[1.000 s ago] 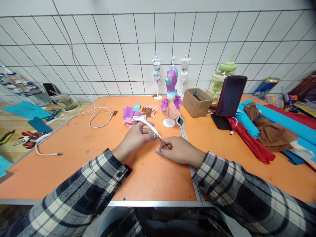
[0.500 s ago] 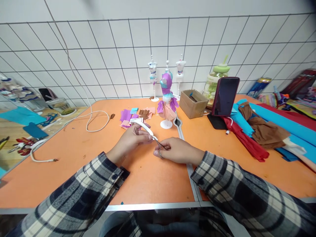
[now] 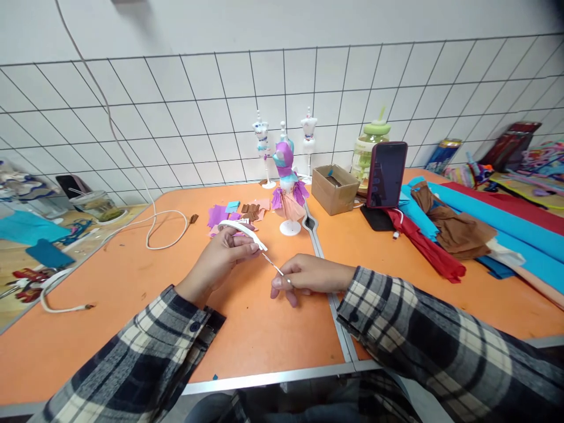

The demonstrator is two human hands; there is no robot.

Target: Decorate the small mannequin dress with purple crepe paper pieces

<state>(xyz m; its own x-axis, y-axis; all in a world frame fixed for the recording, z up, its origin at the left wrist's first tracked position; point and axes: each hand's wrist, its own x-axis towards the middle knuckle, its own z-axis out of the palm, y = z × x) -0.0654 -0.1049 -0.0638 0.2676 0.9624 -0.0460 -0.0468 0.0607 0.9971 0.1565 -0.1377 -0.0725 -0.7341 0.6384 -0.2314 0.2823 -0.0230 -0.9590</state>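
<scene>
My left hand (image 3: 220, 258) is closed around a roll of white tape (image 3: 247, 230), seen nearly edge-on as a curved band. In my right hand (image 3: 304, 276), thin tweezers (image 3: 277, 269) are pinched, their pale, shiny tips pointing at the roll's lower end. A small gap separates the tips from the tape; whether a bit of tape sits on them is too small to tell. Just beyond the hands stands a small dress form (image 3: 286, 182) with a purple and blue top and a peach and purple skirt. Coloured scraps (image 3: 220, 214) lie behind the roll.
Two more small dress forms (image 3: 262, 138) stand against the tiled wall. Right of them are a cardboard box (image 3: 335, 197), a green-lidded bottle (image 3: 372, 144), a propped phone (image 3: 388, 176) and coloured crepe sheets (image 3: 467, 226). A white cable (image 3: 154, 235) loops across the orange table (image 3: 145, 317) at left.
My right hand has drawn back from the roll, so the tweezers' tips now sit apart from it. The roll stays in my left hand. The camera view has shifted slightly.
</scene>
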